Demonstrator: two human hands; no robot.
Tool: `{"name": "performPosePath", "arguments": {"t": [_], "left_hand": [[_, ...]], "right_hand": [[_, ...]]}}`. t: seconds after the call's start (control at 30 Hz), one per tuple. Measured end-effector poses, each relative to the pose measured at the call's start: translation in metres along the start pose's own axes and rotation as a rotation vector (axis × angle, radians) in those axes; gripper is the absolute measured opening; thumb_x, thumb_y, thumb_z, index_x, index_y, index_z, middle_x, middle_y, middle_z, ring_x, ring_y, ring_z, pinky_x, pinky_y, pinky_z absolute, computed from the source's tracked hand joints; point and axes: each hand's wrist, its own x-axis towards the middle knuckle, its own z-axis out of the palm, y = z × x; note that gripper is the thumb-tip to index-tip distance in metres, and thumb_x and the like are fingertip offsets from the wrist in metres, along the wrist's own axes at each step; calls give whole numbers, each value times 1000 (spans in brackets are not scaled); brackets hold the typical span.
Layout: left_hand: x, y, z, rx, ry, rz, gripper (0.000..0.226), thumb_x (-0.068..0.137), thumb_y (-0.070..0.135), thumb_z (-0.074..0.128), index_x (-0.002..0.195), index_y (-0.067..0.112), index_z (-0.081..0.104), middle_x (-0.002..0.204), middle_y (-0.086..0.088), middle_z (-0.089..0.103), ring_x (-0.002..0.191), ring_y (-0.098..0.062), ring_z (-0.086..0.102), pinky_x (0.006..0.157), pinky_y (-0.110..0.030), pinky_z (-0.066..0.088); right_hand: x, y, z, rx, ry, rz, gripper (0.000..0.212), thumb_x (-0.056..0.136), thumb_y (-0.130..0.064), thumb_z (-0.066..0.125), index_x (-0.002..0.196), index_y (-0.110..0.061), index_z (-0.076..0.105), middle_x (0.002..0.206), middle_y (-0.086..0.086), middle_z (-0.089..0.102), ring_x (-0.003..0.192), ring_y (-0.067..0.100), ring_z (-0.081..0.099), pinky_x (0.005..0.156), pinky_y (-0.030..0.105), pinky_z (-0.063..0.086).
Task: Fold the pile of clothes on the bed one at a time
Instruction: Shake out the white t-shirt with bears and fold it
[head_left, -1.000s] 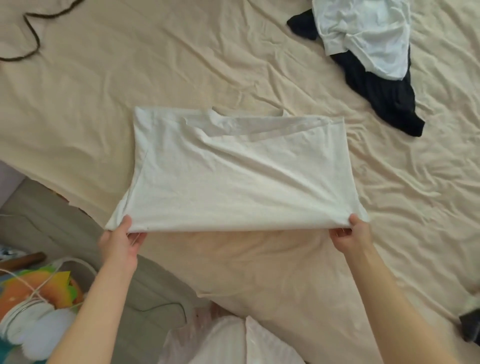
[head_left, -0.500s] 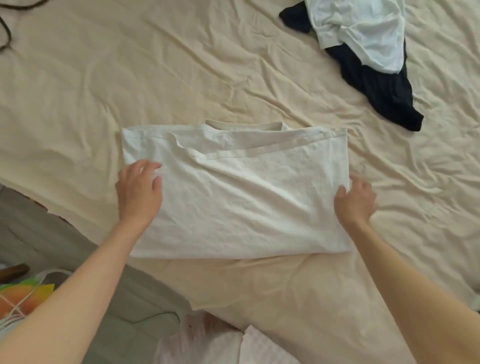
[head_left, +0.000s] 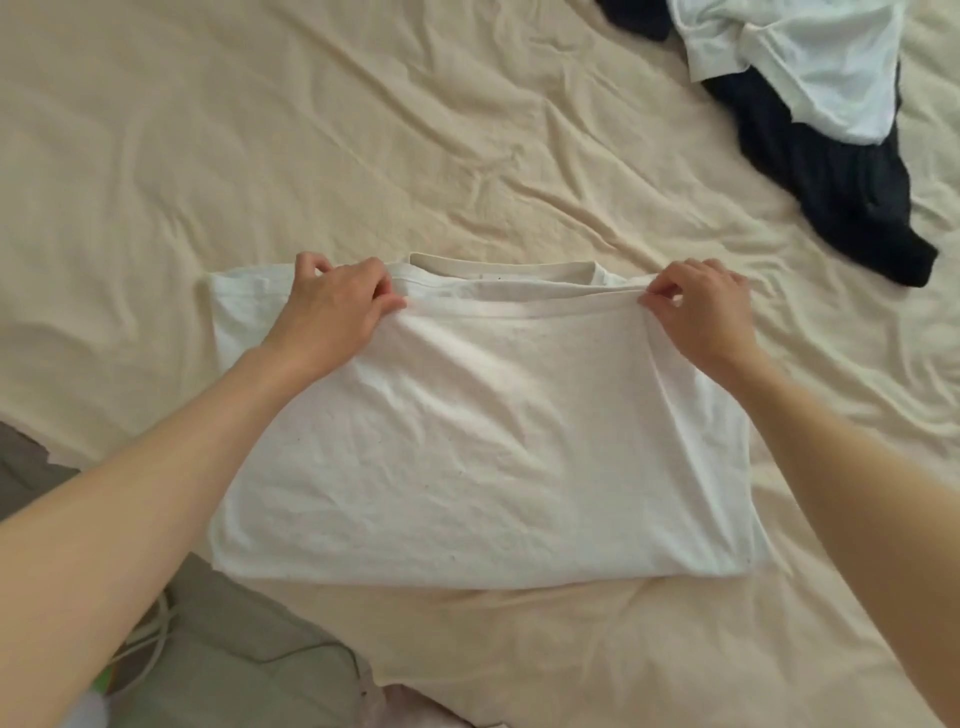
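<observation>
Both hands are now pinching the far hem of the folded shirt (head_left: 467, 447), having moved up from its sides: the left hand (head_left: 337, 312) near the far-left corner, the right hand (head_left: 701, 312) at the far-right one. The shirt is lying on the bed (head_left: 260, 130) between the arms, with the pile (head_left: 810, 104) waiting beyond the right hand. Judging by this, both corners are best kept level and taut while squaring the hem to the collar.

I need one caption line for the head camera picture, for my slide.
Both hands, left hand and right hand, pinch the far edge of a half-folded white T-shirt on the beige bedsheet.
</observation>
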Motion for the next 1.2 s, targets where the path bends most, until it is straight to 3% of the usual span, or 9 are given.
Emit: {"name": "performPosePath", "arguments": {"t": [0.1,0.27,0.37,0.57,0.77,0.87,1.0,1.1,1.2], "left_hand": [[17,6,1,15,157,67,22,93,25,56,86,5,55,70,-6,60,65,-29,56,82,-35,25],[21,0,15,39,120,-127,40,90,35,57,121,9,53,118,-11,55,114,-30,45,98,-40,21],[-22,-7,13,-41,184,-280,53,88,29,60,134,10,43,134,-14,44,126,-32,35,102,-46,22],[-166,-19,21,-224,207,-831,65,85,29,66,138,9,36,143,-17,34,133,-33,28,106,-49,22],[-230,-25,34,-1314,194,-1506,32,85,42,60,109,21,58,111,1,63,96,-18,60,79,-38,49],[-238,-16,42,-1532,142,-1599,24,83,40,62,100,23,59,101,1,62,91,-17,57,77,-34,46],[-241,-8,39,-1633,342,-1675,8,90,28,59,94,21,57,102,1,59,90,-13,55,72,-29,43],[-241,9,23,-1491,572,-1564,3,94,20,55,94,22,57,106,2,60,92,-13,58,73,-29,47],[-233,48,0,-1316,664,-1330,11,96,20,53,106,18,52,103,7,61,95,-10,61,79,-28,50]], "right_hand": [[-3,6,-7,158,93,173,7,87,-19,64,81,-16,62,88,0,63,98,26,52,95,41,31],[-8,-9,11,41,133,252,37,94,-21,52,129,-10,54,139,13,47,133,29,34,114,42,15],[-48,-52,30,2,133,111,48,97,-21,47,142,-9,40,151,14,33,143,29,24,116,53,8],[-182,-145,88,-3,-166,-153,48,92,-30,48,138,-12,48,147,16,40,137,37,34,105,68,25],[-210,-147,111,-152,-347,-194,56,94,-45,33,144,-22,39,152,11,32,141,34,27,109,64,20],[-209,-146,116,-195,-397,-191,58,96,-48,24,149,-25,23,157,8,17,144,31,12,112,59,7],[-208,-146,118,-162,-469,-175,60,98,-50,16,149,-29,-5,155,1,-16,144,26,-17,112,54,-16],[-205,-145,104,65,-494,-149,57,100,-41,29,152,-25,11,160,2,-4,147,23,-9,114,48,-13],[-206,-138,71,589,-520,153,47,101,-34,38,146,-20,33,155,0,27,144,14,19,115,30,12]]}}
